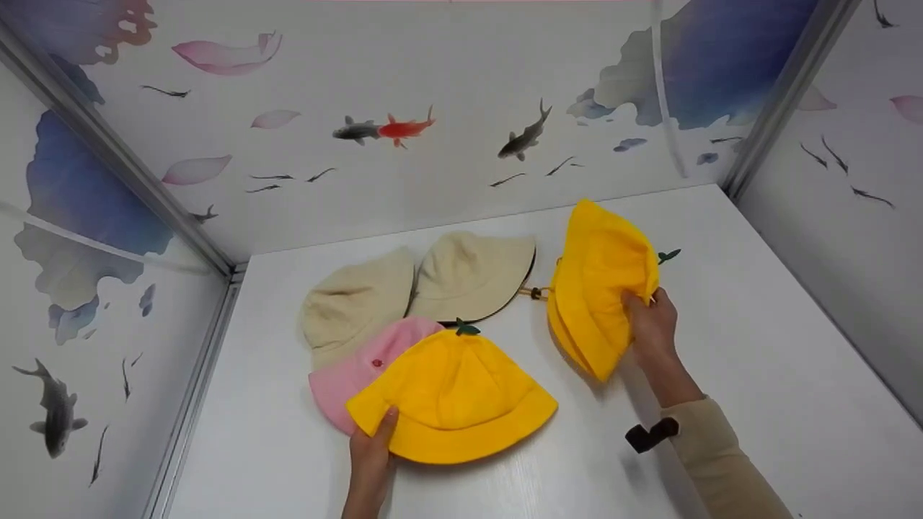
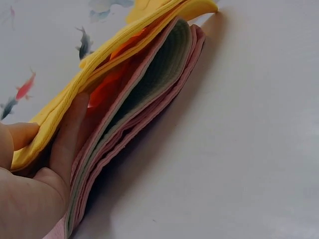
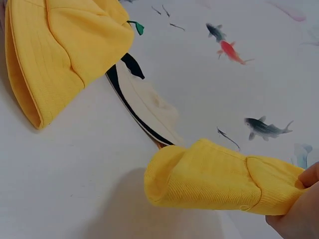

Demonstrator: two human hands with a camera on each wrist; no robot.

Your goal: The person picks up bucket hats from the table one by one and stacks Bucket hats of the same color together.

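Note:
My left hand (image 1: 373, 453) pinches the left brim of a yellow bucket hat (image 1: 461, 389) with a green leaf on its crown. In the left wrist view, the fingers reach under that brim, above a folded pink hat (image 2: 164, 99). The pink hat (image 1: 339, 393) lies partly covered by the yellow one. On the right, my right hand (image 1: 655, 328) grips a second yellow hat (image 1: 595, 288) by its crown, its brim turned to the left and a leaf sticking out at the right. The right wrist view shows this yellow hat (image 3: 214, 179) held sideways over the table.
Two beige bucket hats lie side by side at the back: a left one (image 1: 360, 299) and a right one (image 1: 472, 277) with a dark edge. A cord with a dark toggle (image 1: 535, 293) shows beside it. Printed wall panels (image 1: 447, 187) enclose the white table (image 1: 779, 375) behind and at both sides.

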